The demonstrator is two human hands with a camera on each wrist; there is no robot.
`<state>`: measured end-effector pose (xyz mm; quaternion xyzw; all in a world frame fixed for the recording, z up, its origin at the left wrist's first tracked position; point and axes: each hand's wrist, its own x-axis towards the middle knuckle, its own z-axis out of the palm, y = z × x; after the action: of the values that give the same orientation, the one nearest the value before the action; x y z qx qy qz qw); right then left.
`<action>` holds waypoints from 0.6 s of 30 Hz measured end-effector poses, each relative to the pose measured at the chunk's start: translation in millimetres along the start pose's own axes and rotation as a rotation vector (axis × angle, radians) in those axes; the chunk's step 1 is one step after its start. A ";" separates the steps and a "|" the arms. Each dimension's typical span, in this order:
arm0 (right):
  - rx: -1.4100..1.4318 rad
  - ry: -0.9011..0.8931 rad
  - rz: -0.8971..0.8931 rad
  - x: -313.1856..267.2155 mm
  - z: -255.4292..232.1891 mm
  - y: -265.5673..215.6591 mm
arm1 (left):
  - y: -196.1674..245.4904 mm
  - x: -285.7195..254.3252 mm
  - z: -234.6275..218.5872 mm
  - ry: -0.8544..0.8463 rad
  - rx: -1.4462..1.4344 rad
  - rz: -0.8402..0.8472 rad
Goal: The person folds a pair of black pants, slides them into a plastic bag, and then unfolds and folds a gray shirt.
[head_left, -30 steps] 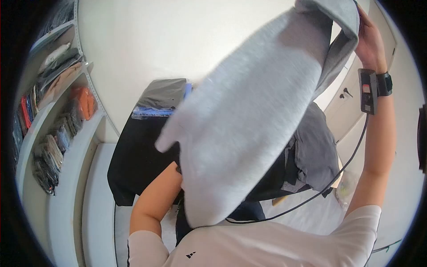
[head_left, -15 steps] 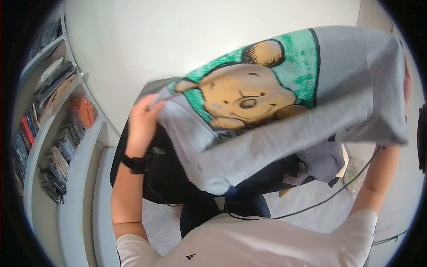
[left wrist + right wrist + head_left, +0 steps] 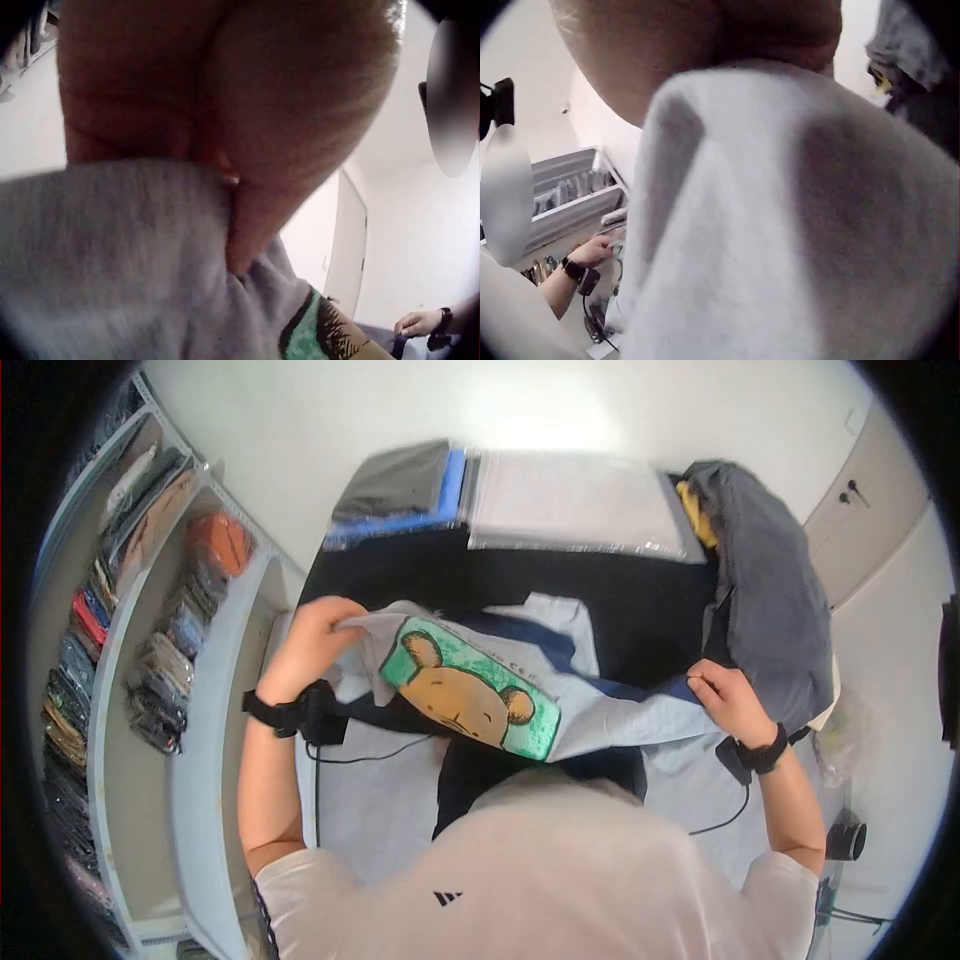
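Note:
A light grey sweatshirt (image 3: 630,722) is stretched sideways between both hands, in front of the body at the near edge of the black-covered table. Its green print (image 3: 545,728) with a tan bear faces up, and dark blue fabric shows along the far side. At the left end, my left hand (image 3: 318,645) pinches the cloth; the left wrist view has the thumb pressed against grey fabric (image 3: 112,240). My right hand (image 3: 733,705) grips the opposite end with curled fingers. Pale cloth (image 3: 727,225) drapes down from it in the right wrist view, hiding the fingertips.
Along the table's back lie dark and blue bagged garments (image 3: 395,485) and a stack of clear plastic bags (image 3: 575,500). Dark grey clothing (image 3: 775,580) is heaped at the right. Shelves (image 3: 150,690) of packed clothes line the left, and a cable (image 3: 370,758) hangs from the left wrist.
The sweatshirt has come down from high on the right to low over the table. My left hand took hold of its left end, and my right hand has lowered and moved inward.

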<state>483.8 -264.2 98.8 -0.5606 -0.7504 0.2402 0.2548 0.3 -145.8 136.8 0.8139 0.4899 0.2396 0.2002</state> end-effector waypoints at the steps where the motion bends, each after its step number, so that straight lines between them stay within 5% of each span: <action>1: -0.011 -0.112 0.075 0.9 6.5 13.8 | -13.2 -7.2 14.0 -0.094 -0.051 -0.051; 3: 0.013 -0.213 0.061 0.1 15.0 30.6 | -9.4 -17.3 22.1 -0.273 -0.090 -0.226; 5: 0.010 -0.248 0.184 10.3 12.9 28.3 | -17.2 -24.6 21.4 -0.254 -0.092 -0.178; 8: -0.117 -0.067 -0.036 44.4 22.4 -0.7 | -24.7 -26.1 10.5 -0.322 -0.102 -0.202; 12: 0.069 -0.182 -0.055 85.0 80.8 -27.0 | -12.6 -24.7 3.9 -0.125 -0.020 -0.149; 16: 0.099 -0.163 0.163 115.1 122.9 -28.5 | -39.5 -36.2 8.3 -0.153 0.109 -0.100; 18: 0.577 -0.187 0.498 124.9 122.2 -27.3 | -47.0 -45.6 9.7 -0.129 0.160 -0.185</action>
<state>354.4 -160.0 38.4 -0.6068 -0.5129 0.5457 0.2664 -45.5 -166.8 93.8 0.7923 0.5666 0.1273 0.1873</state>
